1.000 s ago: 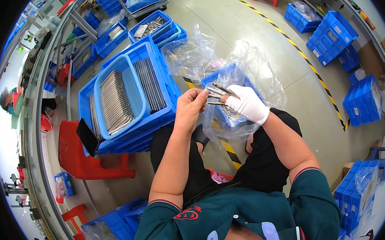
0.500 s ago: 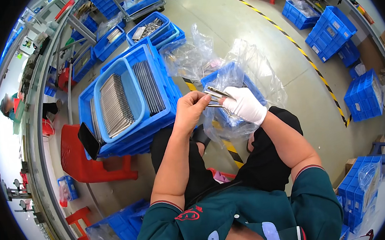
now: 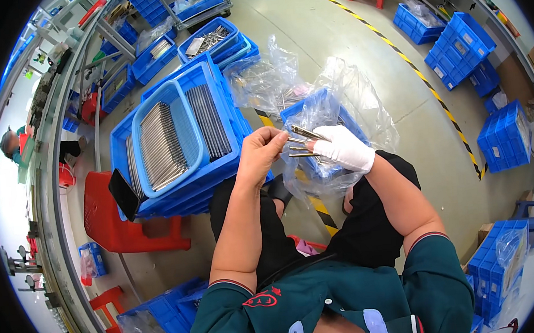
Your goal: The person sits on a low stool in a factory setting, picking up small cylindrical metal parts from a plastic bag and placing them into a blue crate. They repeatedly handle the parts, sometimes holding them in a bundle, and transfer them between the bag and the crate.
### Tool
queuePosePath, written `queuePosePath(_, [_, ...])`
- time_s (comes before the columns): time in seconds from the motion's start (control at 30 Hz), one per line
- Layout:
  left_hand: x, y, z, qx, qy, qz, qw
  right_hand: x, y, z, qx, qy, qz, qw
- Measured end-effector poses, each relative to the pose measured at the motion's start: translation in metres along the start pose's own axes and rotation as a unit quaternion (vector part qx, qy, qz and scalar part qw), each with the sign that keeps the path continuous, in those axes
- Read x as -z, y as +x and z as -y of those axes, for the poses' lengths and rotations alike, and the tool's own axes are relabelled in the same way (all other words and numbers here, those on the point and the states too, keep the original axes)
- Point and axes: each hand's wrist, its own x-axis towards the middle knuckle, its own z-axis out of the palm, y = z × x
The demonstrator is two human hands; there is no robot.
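Note:
My right hand (image 3: 344, 150), in a white glove with bare fingertips, is closed around several slim metal rods (image 3: 303, 133). Their ends fan out toward the left. My bare left hand (image 3: 260, 154) pinches the tip of one rod between thumb and fingers. Beneath the right hand stands a blue crate (image 3: 352, 123) lined with clear plastic, with more rods partly hidden inside. To the left, a light-blue basket (image 3: 198, 140) holds a neat row of metal rods (image 3: 161, 143). It sits on a stack of blue crates (image 3: 239, 122), where darker rods (image 3: 208, 121) lie beside it.
A black phone-like slab (image 3: 126, 195) leans at the crate stack's near corner, above a red stool (image 3: 106, 218). Crumpled clear bags (image 3: 263, 71) lie ahead. Stacked blue crates (image 3: 460, 45) line the right side. A workbench runs along the left, where another person (image 3: 13, 146) sits.
The rods in my right hand have spread apart, with more ends showing. My left hand has shifted slightly left and stays at the rod tips.

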Motion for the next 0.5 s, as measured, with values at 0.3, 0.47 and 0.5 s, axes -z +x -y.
queuePosePath(0.3, [-0.0003, 0.0006, 0.0024, 0.000, -0.033, 0.037, 0.999, -0.0058, -0.0038, 0.0001, -0.063, 0.143, 0.004, 0.988])
queuePosePath(0.47, [0.0082, -0.0003, -0.0045, -0.050, -0.011, -0.070, 0.996, 0.0016, -0.0043, 0.0059, -0.066, 0.175, -0.002, 0.982])
queuePosePath(0.5, [0.0053, 0.0006, -0.0051, -0.054, -0.012, -0.068, 0.996, 0.0033, -0.0044, 0.0055, -0.068, 0.170, -0.002, 0.983])
